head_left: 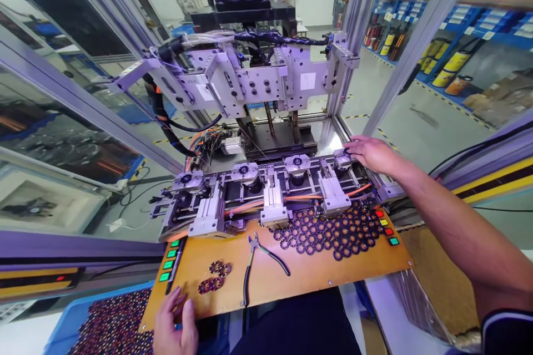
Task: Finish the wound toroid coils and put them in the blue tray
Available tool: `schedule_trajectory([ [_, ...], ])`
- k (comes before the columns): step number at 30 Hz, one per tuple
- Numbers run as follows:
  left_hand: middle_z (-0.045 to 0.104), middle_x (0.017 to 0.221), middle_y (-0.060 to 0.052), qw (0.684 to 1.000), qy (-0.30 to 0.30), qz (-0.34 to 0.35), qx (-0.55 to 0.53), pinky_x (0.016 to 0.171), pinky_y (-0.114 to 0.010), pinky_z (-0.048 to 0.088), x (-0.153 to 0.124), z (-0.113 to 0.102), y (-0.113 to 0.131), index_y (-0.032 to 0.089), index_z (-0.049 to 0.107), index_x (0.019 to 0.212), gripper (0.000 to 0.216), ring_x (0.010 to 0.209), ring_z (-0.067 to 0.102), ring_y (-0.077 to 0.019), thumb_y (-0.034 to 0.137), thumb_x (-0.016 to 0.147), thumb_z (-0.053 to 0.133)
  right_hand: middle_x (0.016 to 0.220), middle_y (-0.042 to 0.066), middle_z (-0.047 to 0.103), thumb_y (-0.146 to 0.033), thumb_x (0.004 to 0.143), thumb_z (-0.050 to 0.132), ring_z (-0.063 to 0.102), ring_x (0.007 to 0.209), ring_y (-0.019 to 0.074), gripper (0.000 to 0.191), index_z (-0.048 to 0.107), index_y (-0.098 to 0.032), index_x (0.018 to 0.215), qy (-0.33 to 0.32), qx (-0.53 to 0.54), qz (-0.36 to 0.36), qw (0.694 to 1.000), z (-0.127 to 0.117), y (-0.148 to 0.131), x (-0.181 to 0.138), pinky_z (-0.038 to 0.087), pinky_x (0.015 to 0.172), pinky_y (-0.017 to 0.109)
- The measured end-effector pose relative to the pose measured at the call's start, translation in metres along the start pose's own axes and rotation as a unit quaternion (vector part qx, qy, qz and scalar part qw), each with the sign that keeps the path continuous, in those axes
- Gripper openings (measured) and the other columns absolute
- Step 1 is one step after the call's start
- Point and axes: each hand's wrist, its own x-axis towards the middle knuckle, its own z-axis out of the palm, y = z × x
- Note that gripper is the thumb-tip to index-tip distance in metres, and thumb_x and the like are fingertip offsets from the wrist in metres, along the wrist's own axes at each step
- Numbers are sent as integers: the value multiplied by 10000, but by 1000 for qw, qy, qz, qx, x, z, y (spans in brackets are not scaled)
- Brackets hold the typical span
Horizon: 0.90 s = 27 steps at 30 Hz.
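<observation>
My right hand (368, 153) reaches to the rightmost round fixture (343, 158) of the machine, its fingers curled over the fixture's top; whether it holds a part there is hidden. My left hand (175, 324) rests at the near left edge of the orange work board (291, 277), fingers spread flat, holding nothing. Three more round fixtures (296, 164) stand in a row to the left. A heap of small dark ring parts (333, 230) lies on the board's right side, and a few ring parts (216, 276) lie near my left hand.
Black-handled cutting pliers (258, 255) lie mid-board. Green buttons (170, 260) sit at the board's left edge, coloured buttons (385, 227) at its right. A blue bin of ring parts (112, 324) is at lower left. Aluminium frame posts and glass panels enclose the machine head (250, 77).
</observation>
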Motion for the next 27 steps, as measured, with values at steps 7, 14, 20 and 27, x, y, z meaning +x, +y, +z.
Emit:
schedule_trajectory([
  [7, 641, 1116, -210, 1000, 18, 20, -4, 849, -446, 529, 1, 2, 1, 76, 590, 1109, 577, 887, 644, -270, 584, 906, 408, 1237, 61, 637, -146, 924, 441, 565, 1224, 287, 351, 725, -85, 1122, 37, -9, -15, 999, 13, -7, -16, 497, 1048, 451],
  [14, 629, 1152, -229, 999, 26, 40, -10, 926, -468, 504, -4, 3, -6, 34, 592, 1125, 620, 1038, 623, -324, 588, 921, 401, 1264, 85, 619, -120, 895, 432, 580, 1204, 294, 376, 710, -70, 1142, 74, -14, -19, 997, 16, -10, -23, 515, 1018, 466],
  [20, 628, 1132, -237, 999, 23, 43, -17, 883, -452, 524, -3, 5, -7, 7, 590, 1136, 624, 968, 636, -301, 569, 929, 415, 1267, 88, 615, -37, 808, 403, 582, 1202, 294, 462, 695, -60, 1165, 92, -13, -1, 996, 24, -14, -29, 526, 991, 482],
  [27, 637, 1104, -239, 997, 36, 62, -11, 828, -459, 537, 0, 6, -6, 1, 596, 1142, 614, 892, 645, -288, 548, 941, 404, 1256, 69, 626, -26, 785, 394, 571, 1218, 285, 485, 691, -51, 1168, 121, -14, 7, 993, 17, -18, -33, 526, 1005, 470],
])
